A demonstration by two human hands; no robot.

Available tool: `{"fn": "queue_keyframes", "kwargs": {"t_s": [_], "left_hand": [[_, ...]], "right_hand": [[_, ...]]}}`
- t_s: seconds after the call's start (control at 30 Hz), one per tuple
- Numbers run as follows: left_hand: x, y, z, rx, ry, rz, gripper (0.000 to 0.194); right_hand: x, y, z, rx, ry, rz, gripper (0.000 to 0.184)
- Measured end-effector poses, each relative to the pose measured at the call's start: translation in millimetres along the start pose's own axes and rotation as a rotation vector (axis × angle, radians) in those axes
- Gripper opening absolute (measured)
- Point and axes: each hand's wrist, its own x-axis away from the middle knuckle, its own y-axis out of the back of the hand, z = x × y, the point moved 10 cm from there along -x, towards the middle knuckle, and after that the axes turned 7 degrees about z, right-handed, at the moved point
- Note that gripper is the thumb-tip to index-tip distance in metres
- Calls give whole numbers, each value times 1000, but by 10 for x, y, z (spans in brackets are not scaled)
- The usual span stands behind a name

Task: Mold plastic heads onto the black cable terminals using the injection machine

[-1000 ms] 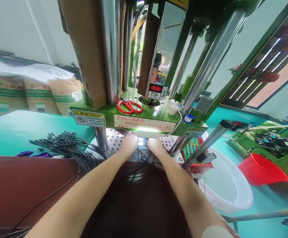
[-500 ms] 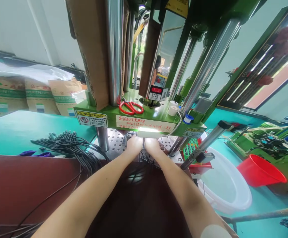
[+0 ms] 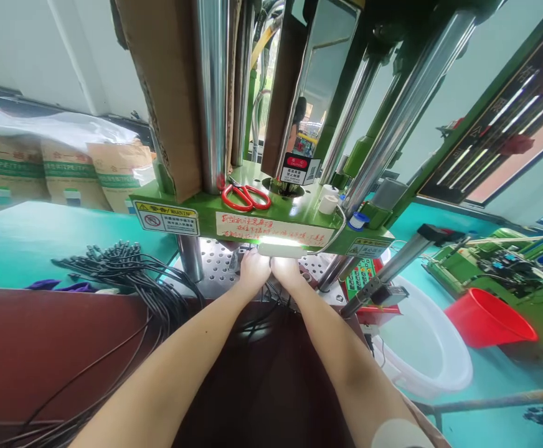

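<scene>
Both arms reach forward under the green press plate (image 3: 182,194). My left hand (image 3: 254,269) and my right hand (image 3: 286,271) are side by side, nearly touching, over the perforated metal bed (image 3: 218,266). Each looks closed, but the fingers are hidden beneath the lamp and plate edge, so what they hold cannot be made out. A lit white lamp bar (image 3: 283,250) sits just above them. Thin black cables (image 3: 271,295) hang down below the hands at the bed's front edge.
Red-handled scissors (image 3: 246,198) lie on the press plate. To the left, a bundle of black cables (image 3: 136,274) rests on the brown table (image 3: 56,348). On the right are a green keypad (image 3: 360,277), a white tub (image 3: 461,367) and a red bucket (image 3: 489,317). Steel columns (image 3: 213,93) flank the press.
The camera view has shifted slightly. My hands stay at nearly the same place under the press plate, close together.
</scene>
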Motion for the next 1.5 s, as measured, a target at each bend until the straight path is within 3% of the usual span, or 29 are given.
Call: {"fn": "queue_keyframes", "kwargs": {"t_s": [0.13,0.33,0.5,0.73,1.0,1.2,1.37,1.5], "left_hand": [[-37,81,-13,-38,-56,-18,33],[67,201,-71,-79,-316,46,29],[140,172,-32,-102,-384,107,42],[38,70,8,-48,-320,156,45],[88,77,211,-52,-315,186,45],[37,-29,340,-19,-248,201,49],[-30,-74,330,-1,-196,208,50],[5,22,264,-2,-150,195,49]], "right_hand": [[76,85,-53,-31,58,-7,33],[297,114,-40,-60,248,15,34],[276,15,-36,-67,225,63,40],[180,-46,-56,-65,142,128,39],[355,91,-156,-68,179,33,39],[324,27,-217,-78,194,48,37],[217,-26,-258,-104,132,59,41],[156,63,-279,-148,93,38,33]]}}
